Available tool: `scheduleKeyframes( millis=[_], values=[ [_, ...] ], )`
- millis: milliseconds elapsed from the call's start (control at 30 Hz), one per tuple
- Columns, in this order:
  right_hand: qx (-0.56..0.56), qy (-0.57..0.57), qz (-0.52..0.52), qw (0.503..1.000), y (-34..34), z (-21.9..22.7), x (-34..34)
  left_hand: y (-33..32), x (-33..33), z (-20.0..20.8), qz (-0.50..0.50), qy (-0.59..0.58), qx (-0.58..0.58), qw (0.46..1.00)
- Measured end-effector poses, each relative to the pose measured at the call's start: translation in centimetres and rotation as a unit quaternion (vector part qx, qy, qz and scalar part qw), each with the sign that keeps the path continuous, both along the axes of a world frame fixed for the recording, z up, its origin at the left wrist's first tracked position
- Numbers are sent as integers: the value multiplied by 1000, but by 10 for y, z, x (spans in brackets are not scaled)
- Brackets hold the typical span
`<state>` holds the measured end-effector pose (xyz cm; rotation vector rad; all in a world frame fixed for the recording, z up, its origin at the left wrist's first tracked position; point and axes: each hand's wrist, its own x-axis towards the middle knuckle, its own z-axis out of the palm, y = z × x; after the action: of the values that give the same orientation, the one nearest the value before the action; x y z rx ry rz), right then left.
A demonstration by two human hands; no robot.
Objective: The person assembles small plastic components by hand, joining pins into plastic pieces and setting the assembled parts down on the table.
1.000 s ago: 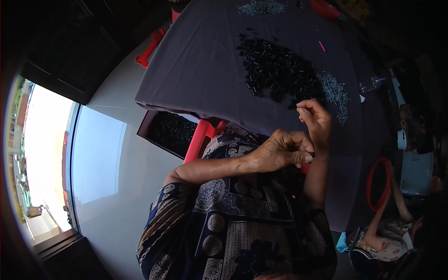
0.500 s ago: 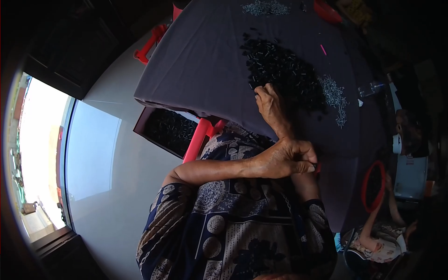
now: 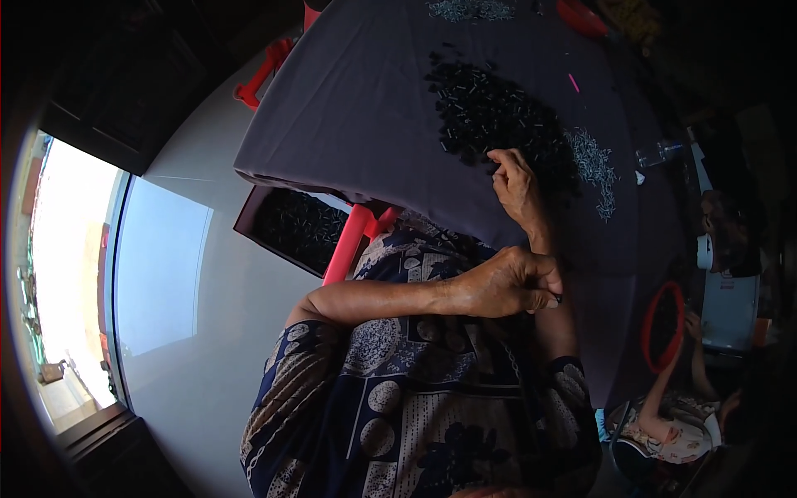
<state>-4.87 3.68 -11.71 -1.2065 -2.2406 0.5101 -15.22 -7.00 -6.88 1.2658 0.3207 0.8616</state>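
Note:
My left hand [image 3: 508, 282] is closed in a pinch and crosses over my right forearm. A small black piece [image 3: 558, 298] shows at its thumb and fingertips. My right hand [image 3: 519, 187] reaches over the grey-purple tablecloth [image 3: 357, 108] to the near edge of a heap of small black pieces [image 3: 502, 112]. Its fingers are bent together at the heap; whatever is between them is too small and dark to make out. Right of the heap lies a scatter of small silvery pins [image 3: 594, 162].
Another silvery pile [image 3: 471, 10] lies at the far end. A pink stick [image 3: 574, 83] and a clear bottle [image 3: 660, 154] lie on the right. Below the table edge are a box of black pieces [image 3: 299, 230] and a red stool [image 3: 347, 246]. A co-worker [image 3: 677, 423] holds a red basket [image 3: 647, 332].
My right hand has moved right along the near edge of the heap. My left hand stays in nearly the same place, still pinching the small black piece.

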Motion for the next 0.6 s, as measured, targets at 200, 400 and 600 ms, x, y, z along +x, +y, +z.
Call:
scheduleKeyframes(
  millis=[200, 400, 600],
  values=[
    [63, 15, -19, 998, 5, 11, 34, 6, 23, 6, -26, 27, 8, 999],
    [52, -105, -15, 993, 9, -3, 42, 10, 41, 3, -27, 39, 23, 999],
    [9, 33, -45, 998, 21, 14, 63, 20, 57, 14, -14, 34, -3, 999]
  ],
)
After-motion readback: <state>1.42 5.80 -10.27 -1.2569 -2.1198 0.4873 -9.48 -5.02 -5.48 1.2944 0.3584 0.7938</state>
